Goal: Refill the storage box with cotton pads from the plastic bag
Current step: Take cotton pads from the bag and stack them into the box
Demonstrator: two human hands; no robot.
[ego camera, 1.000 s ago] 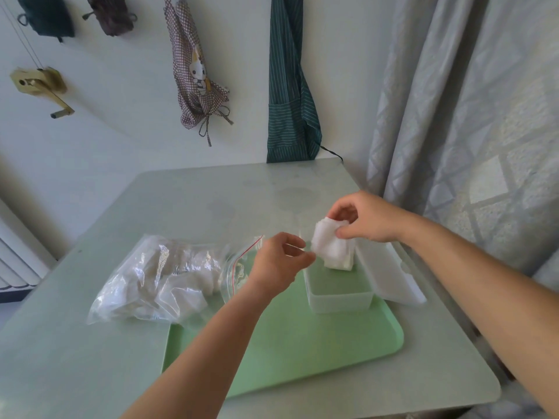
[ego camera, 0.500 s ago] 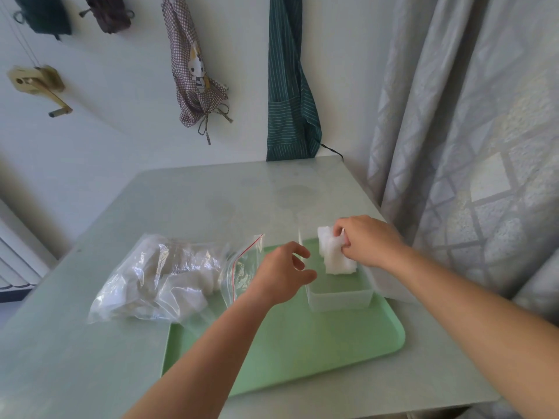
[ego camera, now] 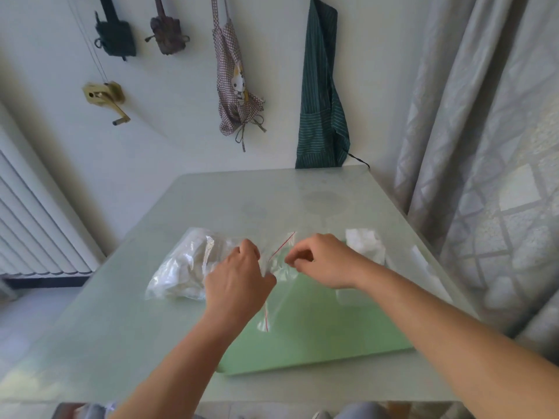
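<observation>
- Nearest: two bare forearms reaching in from the bottom edge over a pale table (ego camera: 127,343), crossing the front rim of a green tray (ego camera: 326,337).
- Left hand (ego camera: 239,282): seen from the back, fingers curled under and pinching the near lip of the plastic bag (ego camera: 187,267) beside its red zip line (ego camera: 282,245); the exact contact hidden by the knuckles.
- Right hand (ego camera: 322,261): thumb and forefinger pressed together at the opposite lip of the bag mouth, remaining fingers loosely curled; whether film is actually caught between them, not clear.
- Bag body: lying on the table left of the tray, mouth over the tray, cotton pads (ego camera: 181,279) bunched inside.
- Behind the right wrist: storage box (ego camera: 348,294), clear and hard to outline, with a white wad of pads (ego camera: 364,244) standing in its far end.
- Farthest: aprons and small items hanging on the wall, curtain at right.
- Likely risks: slippery film escaping a light pinch and the mouth closing; uneven pulling dragging the bag and spilling pads onto the table; the right forearm nudging the light box.
</observation>
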